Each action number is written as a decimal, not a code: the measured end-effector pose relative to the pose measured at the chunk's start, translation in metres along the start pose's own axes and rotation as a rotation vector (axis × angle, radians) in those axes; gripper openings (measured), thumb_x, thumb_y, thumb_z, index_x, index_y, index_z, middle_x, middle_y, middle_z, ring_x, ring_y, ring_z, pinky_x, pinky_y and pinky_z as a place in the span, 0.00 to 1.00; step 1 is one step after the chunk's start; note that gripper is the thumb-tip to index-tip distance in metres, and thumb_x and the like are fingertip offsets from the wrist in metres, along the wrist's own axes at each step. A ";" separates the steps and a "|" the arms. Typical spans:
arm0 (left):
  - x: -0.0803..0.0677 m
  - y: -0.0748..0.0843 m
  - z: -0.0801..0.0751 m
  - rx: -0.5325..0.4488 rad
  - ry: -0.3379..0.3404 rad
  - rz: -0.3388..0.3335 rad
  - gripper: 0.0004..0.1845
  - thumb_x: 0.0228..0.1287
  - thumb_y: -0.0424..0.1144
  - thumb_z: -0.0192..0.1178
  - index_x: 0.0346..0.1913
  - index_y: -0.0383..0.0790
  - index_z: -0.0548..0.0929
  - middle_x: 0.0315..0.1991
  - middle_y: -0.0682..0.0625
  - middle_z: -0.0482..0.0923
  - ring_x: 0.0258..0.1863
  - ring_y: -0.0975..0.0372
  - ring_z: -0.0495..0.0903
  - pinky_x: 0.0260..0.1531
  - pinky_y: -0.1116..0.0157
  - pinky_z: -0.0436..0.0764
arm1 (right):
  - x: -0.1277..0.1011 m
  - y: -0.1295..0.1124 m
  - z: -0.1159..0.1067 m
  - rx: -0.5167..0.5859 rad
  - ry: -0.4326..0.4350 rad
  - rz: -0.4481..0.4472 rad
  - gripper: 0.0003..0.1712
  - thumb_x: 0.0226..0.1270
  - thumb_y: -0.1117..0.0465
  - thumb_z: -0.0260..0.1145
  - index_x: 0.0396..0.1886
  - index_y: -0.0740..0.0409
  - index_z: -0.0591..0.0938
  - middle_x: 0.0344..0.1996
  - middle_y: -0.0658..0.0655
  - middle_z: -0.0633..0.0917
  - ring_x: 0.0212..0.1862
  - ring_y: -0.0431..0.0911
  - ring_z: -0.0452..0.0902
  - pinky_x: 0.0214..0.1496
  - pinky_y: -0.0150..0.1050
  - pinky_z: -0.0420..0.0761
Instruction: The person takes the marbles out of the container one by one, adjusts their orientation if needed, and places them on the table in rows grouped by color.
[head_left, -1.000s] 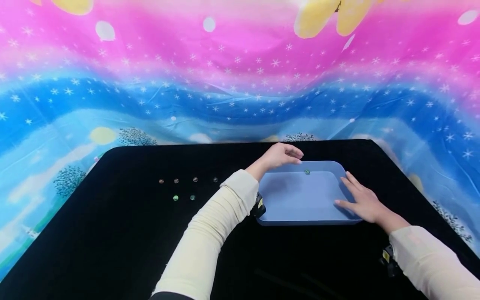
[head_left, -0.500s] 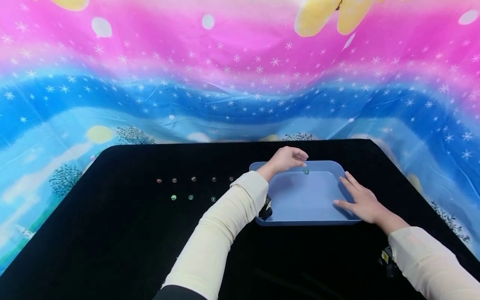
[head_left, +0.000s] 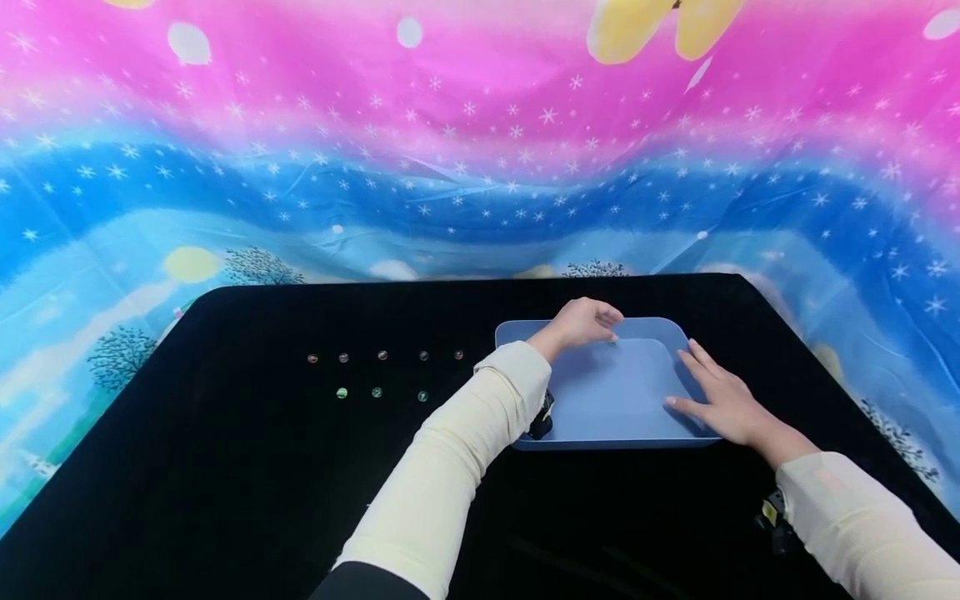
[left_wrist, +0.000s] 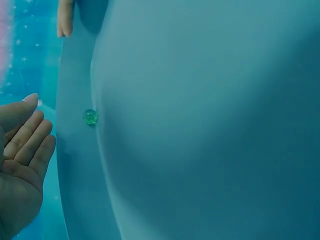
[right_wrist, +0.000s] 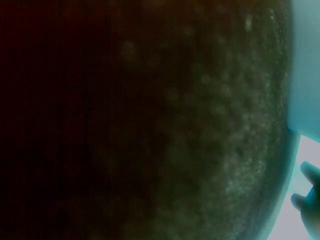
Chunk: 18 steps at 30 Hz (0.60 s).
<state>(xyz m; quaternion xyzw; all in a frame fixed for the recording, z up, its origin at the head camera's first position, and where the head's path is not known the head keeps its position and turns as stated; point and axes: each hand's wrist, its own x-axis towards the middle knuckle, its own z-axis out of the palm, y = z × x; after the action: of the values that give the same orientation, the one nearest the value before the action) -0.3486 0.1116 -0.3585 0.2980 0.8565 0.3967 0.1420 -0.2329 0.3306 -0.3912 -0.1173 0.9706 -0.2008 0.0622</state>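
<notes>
A light blue rectangular tray (head_left: pixel 615 392) sits on the black-covered table. My left hand (head_left: pixel 581 322) hovers at its far wall with relaxed fingers and nothing held. In the left wrist view a clear green glass marble (left_wrist: pixel 90 117) lies inside the tray along the far wall, just beyond the fingertips of my left hand (left_wrist: pixel 25 160). My left fingers partly hide this marble in the head view. My right hand (head_left: pixel 723 400) rests on the tray's right rim, fingers spread and thumb reaching inside.
Left of the tray, several glass marbles lie in two rows: a far row of reddish and dark marbles (head_left: pixel 382 355) and a nearer row with a bright green marble (head_left: pixel 342 392). Behind the black table (head_left: pixel 225 467) hangs a patterned cloth (head_left: pixel 450 150).
My left hand has moved right along the tray's far wall, toward the green marble. Marbles that the left arm hid now show. The right hand stays at the rim.
</notes>
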 end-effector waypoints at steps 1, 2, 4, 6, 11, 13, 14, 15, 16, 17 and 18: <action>0.000 0.000 0.001 0.003 -0.004 -0.004 0.18 0.52 0.35 0.61 0.49 0.43 0.77 0.45 0.57 0.76 0.42 0.71 0.73 0.36 0.78 0.70 | 0.000 0.000 0.000 0.002 0.000 0.001 0.48 0.59 0.42 0.53 0.65 0.67 0.44 0.64 0.66 0.35 0.62 0.65 0.34 0.51 0.66 0.43; 0.001 -0.001 0.001 0.005 -0.009 -0.005 0.18 0.53 0.35 0.61 0.50 0.43 0.77 0.45 0.57 0.76 0.42 0.71 0.73 0.37 0.78 0.70 | 0.000 0.000 0.000 0.002 0.000 0.001 0.48 0.59 0.42 0.53 0.65 0.67 0.44 0.64 0.66 0.35 0.62 0.64 0.34 0.51 0.66 0.43; 0.002 -0.001 0.002 0.008 -0.020 -0.006 0.19 0.53 0.35 0.60 0.50 0.43 0.76 0.46 0.57 0.76 0.43 0.71 0.73 0.37 0.78 0.70 | 0.000 0.000 0.000 0.002 -0.001 0.002 0.48 0.59 0.42 0.53 0.65 0.67 0.44 0.64 0.66 0.35 0.62 0.64 0.34 0.51 0.66 0.43; 0.003 -0.002 0.003 0.011 -0.030 -0.003 0.19 0.53 0.35 0.60 0.51 0.43 0.76 0.47 0.58 0.75 0.44 0.71 0.72 0.38 0.77 0.70 | 0.000 -0.001 -0.001 0.005 -0.001 0.005 0.48 0.58 0.42 0.54 0.65 0.67 0.44 0.64 0.66 0.35 0.62 0.64 0.34 0.51 0.66 0.44; 0.007 -0.005 0.006 0.015 -0.059 -0.014 0.20 0.53 0.34 0.60 0.52 0.44 0.75 0.48 0.58 0.74 0.46 0.70 0.71 0.39 0.77 0.70 | 0.000 -0.002 -0.002 0.011 -0.006 0.010 0.48 0.58 0.42 0.54 0.65 0.68 0.44 0.64 0.66 0.35 0.62 0.65 0.35 0.51 0.66 0.44; 0.008 -0.007 0.007 0.028 -0.073 -0.024 0.20 0.53 0.34 0.59 0.52 0.44 0.75 0.49 0.58 0.74 0.47 0.70 0.71 0.38 0.77 0.70 | 0.000 -0.002 -0.002 0.014 -0.008 0.009 0.48 0.59 0.42 0.53 0.65 0.68 0.44 0.64 0.66 0.35 0.62 0.65 0.35 0.51 0.66 0.44; 0.008 -0.008 0.007 0.042 -0.080 -0.029 0.20 0.54 0.34 0.59 0.53 0.45 0.74 0.49 0.58 0.73 0.47 0.70 0.71 0.38 0.77 0.70 | 0.000 -0.002 -0.002 0.015 -0.010 0.009 0.48 0.59 0.42 0.53 0.65 0.67 0.45 0.64 0.65 0.35 0.62 0.65 0.35 0.51 0.66 0.44; 0.008 -0.009 0.008 0.053 -0.085 -0.034 0.20 0.54 0.34 0.59 0.53 0.45 0.74 0.49 0.58 0.73 0.47 0.69 0.71 0.38 0.77 0.70 | 0.000 -0.002 -0.002 0.018 -0.011 0.008 0.48 0.59 0.42 0.53 0.65 0.67 0.44 0.64 0.65 0.35 0.62 0.65 0.35 0.51 0.66 0.44; 0.009 -0.010 0.009 0.069 -0.092 -0.033 0.20 0.54 0.34 0.59 0.53 0.45 0.74 0.50 0.58 0.73 0.48 0.69 0.71 0.37 0.77 0.70 | 0.000 -0.002 -0.002 0.019 -0.010 0.008 0.48 0.59 0.42 0.53 0.65 0.67 0.45 0.64 0.65 0.35 0.62 0.64 0.35 0.51 0.66 0.43; 0.009 -0.010 0.010 0.085 -0.098 -0.029 0.21 0.55 0.34 0.58 0.53 0.45 0.74 0.50 0.57 0.73 0.48 0.69 0.71 0.37 0.77 0.70 | 0.000 -0.002 -0.002 0.021 -0.010 0.008 0.48 0.59 0.42 0.53 0.65 0.67 0.45 0.64 0.65 0.36 0.62 0.64 0.35 0.52 0.66 0.43; 0.010 -0.011 0.011 0.105 -0.104 -0.024 0.21 0.55 0.35 0.58 0.54 0.45 0.73 0.51 0.58 0.72 0.48 0.69 0.71 0.37 0.78 0.70 | 0.000 -0.001 -0.002 0.021 -0.010 0.008 0.48 0.59 0.42 0.53 0.65 0.67 0.44 0.64 0.65 0.36 0.62 0.64 0.34 0.52 0.66 0.43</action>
<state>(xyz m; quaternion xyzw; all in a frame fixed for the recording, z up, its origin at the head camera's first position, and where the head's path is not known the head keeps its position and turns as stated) -0.3552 0.1188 -0.3739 0.3146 0.8713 0.3336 0.1751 -0.2326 0.3302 -0.3887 -0.1139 0.9685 -0.2103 0.0692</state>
